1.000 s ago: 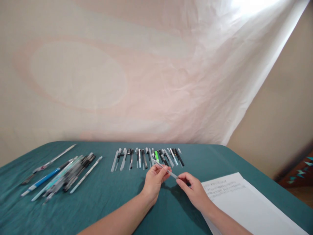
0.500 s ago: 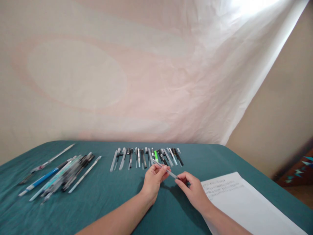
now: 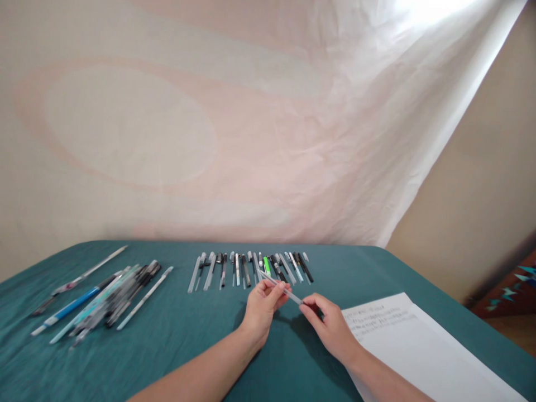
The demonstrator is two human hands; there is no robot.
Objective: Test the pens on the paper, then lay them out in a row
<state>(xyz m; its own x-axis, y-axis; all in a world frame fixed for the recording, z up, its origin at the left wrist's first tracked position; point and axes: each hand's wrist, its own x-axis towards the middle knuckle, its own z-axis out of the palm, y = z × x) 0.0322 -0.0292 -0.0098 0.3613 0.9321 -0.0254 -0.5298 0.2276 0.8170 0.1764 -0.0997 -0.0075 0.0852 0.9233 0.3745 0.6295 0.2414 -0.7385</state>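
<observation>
Both my hands hold one slim, clear grey pen [image 3: 288, 293] above the teal tablecloth [image 3: 188, 340]. My left hand [image 3: 262, 309] pinches its upper part with the fingers closed round the barrel. My right hand [image 3: 329, 324] pinches the lower end between thumb and fingertips. The pen slants from upper left to lower right between the two hands. Just behind them lies a neat row of pens [image 3: 251, 268], side by side, one of them bright green [image 3: 267, 264].
A loose heap of pens [image 3: 104, 298], some blue and some black, lies at the left of the table. A white printed sheet [image 3: 410, 346] lies at the right by my right forearm. A pale cloth backdrop [image 3: 234, 123] hangs behind the table.
Both hands stay on the pen with hardly any movement. The view has shifted very slightly.
</observation>
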